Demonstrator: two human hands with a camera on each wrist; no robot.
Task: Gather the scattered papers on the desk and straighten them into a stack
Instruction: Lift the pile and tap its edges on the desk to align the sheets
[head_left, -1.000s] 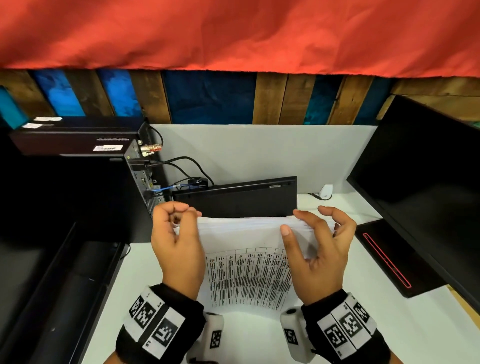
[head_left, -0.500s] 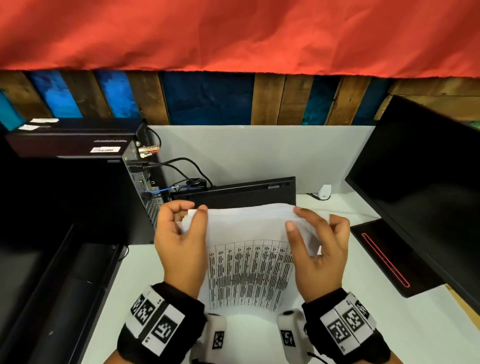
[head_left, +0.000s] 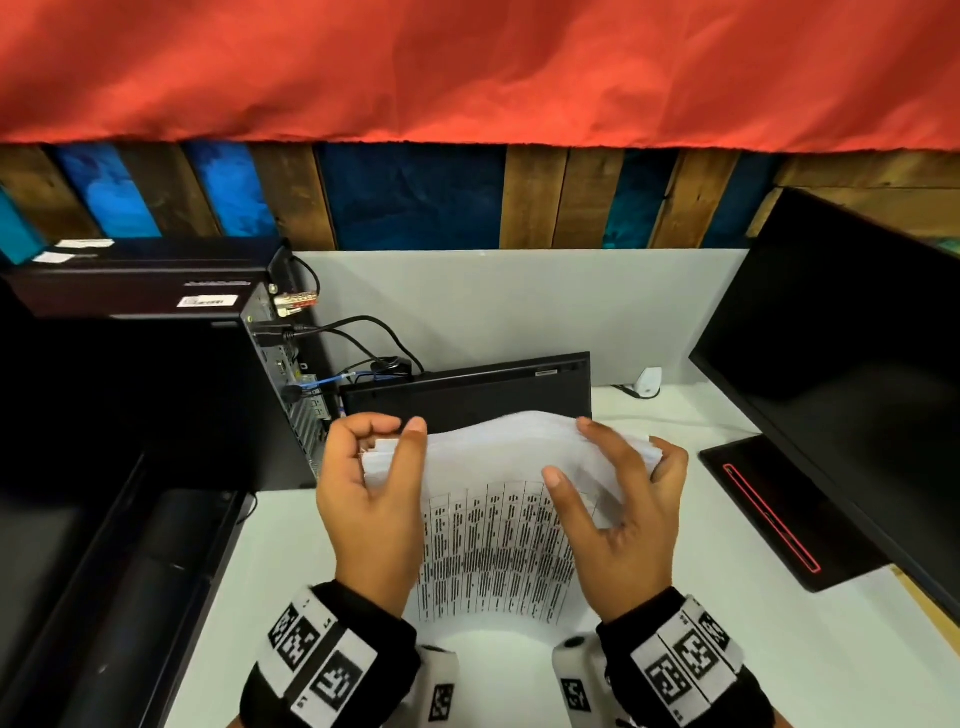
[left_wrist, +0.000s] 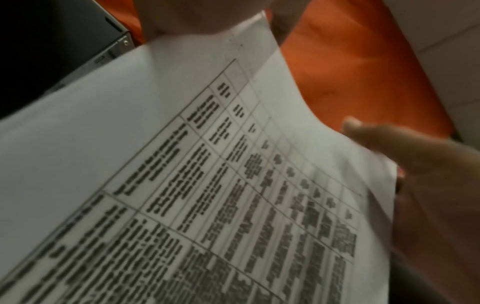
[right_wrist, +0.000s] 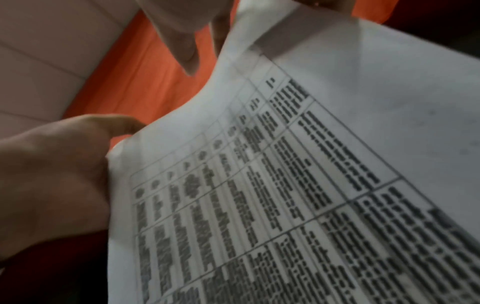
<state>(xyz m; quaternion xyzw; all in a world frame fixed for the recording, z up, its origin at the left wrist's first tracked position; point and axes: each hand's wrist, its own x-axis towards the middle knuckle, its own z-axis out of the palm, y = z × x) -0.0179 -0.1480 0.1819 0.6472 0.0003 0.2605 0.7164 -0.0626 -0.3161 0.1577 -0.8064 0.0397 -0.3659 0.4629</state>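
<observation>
Left hand (head_left: 370, 499) thumb now off papers (head_left: 498, 525)

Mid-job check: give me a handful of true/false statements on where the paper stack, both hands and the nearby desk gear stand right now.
1. The left hand and right hand grip opposite sides of the white printed paper stack. True.
2. The stack lies flat on the white desk. False: it is held upright, bowed at the top.
3. The top sheet carries a printed table. True.
4. A dark monitor stands to the left. False: it stands to the right.
5. The black keyboard leans on edge behind the papers. True.
</observation>
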